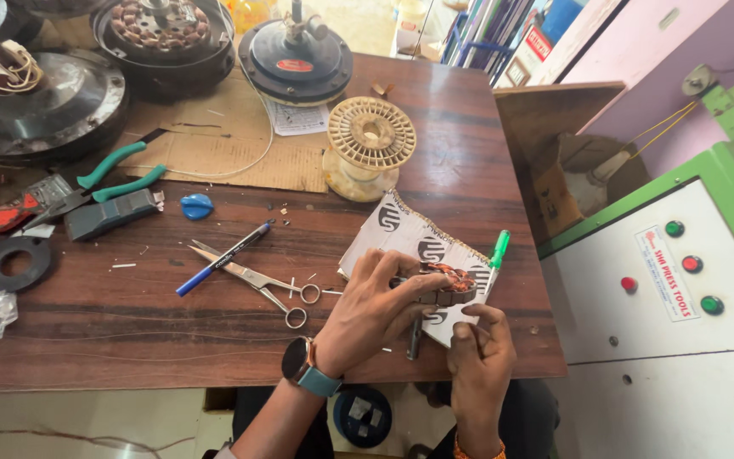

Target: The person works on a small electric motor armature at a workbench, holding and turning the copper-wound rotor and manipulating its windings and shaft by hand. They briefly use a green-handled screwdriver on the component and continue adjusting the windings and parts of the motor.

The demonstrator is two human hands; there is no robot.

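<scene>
Head view shows the left hand [373, 308] and right hand [479, 357] both clamped on a small copper-wound stator [445, 285] over a patterned white card [414, 246] near the wooden table's [129, 331] front edge, scissors [256, 280] just beside.

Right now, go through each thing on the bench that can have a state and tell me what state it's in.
Left hand: gripping the wound stator piece.
Right hand: fingertips at the piece's lower edge.
Wound stator piece: held over the patterned card.
Patterned card: flat on the table, one corner under the hands.
Scissors: lying slightly open.
Blue pen: capped, lying flat.
Green marker: capped, beside the card.
Green-handled pliers: handles spread.
Cream spool: standing on end, empty.
</scene>
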